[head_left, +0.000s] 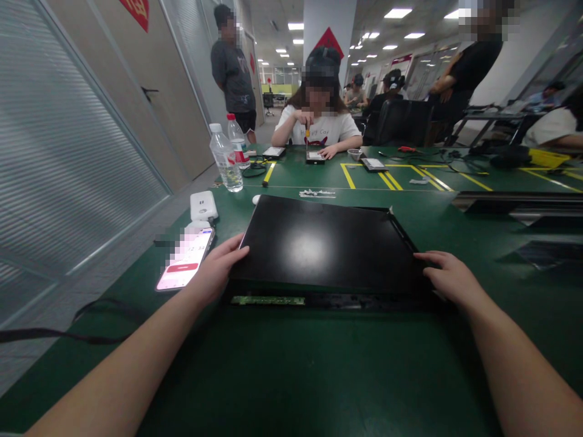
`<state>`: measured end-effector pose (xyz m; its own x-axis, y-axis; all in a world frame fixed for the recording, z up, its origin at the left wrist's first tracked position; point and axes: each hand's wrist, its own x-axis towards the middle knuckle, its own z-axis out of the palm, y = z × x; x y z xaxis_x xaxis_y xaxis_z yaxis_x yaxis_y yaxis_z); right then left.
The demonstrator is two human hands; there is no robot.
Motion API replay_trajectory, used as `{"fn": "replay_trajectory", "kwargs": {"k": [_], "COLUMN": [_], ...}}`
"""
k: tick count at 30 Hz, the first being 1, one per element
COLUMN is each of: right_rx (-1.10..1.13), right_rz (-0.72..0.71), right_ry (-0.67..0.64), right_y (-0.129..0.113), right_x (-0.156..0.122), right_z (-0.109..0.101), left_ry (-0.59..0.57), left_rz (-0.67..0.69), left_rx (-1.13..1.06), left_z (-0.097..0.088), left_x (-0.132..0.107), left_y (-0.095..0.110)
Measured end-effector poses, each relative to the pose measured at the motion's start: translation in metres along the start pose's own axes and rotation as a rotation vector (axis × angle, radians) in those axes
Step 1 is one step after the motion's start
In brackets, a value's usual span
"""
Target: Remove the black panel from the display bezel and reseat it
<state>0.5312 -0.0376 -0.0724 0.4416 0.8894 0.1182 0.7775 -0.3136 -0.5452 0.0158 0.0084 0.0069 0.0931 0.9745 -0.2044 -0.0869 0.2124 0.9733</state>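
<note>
A flat black display panel (314, 243) with a glossy light reflection lies over a shallow black frame (364, 301), slightly askew so that the frame shows along the near and right sides. Along the near edge a strip of green circuit board (268, 300) is exposed. My left hand (223, 264) grips the panel's left edge, thumb on top and the other fingers partly hidden beneath. At the right edge, my right hand (444, 273) is closed on the panel; whether its fingers also hold the frame I cannot tell.
Left of the panel lie a lit phone (186, 258) and a white device (203, 206). Two plastic bottles (226, 159) stand behind them. Across the green table, a person works with a screwdriver (307, 130) on a small drive (315, 157). Dark strips (523, 203) lie at right.
</note>
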Motion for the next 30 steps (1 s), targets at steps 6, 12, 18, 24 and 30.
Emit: {"fn": "replay_trajectory", "kwargs": {"k": [6, 12, 18, 24, 30], "right_rx": [-0.033, -0.049, -0.061, -0.014, 0.013], "right_rz": [-0.011, -0.023, -0.004, 0.039, 0.049], "right_ry": [0.001, -0.003, -0.019, -0.064, -0.043], "right_y": [-0.003, -0.001, -0.005, -0.012, -0.022], "right_x": [-0.001, 0.000, -0.001, -0.002, -0.005], "right_z": [0.000, -0.001, -0.002, -0.008, -0.012], "left_ry": [0.021, 0.051, 0.051, 0.080, 0.177], "left_rz": [-0.035, -0.133, -0.085, 0.041, 0.191], "left_rx": [0.026, -0.093, -0.075, 0.123, 0.470], "left_z": [-0.003, -0.001, -0.007, -0.016, -0.025], "left_x": [0.004, 0.003, 0.009, 0.015, 0.021], "left_y": [-0.002, 0.003, -0.006, -0.015, -0.021]}}
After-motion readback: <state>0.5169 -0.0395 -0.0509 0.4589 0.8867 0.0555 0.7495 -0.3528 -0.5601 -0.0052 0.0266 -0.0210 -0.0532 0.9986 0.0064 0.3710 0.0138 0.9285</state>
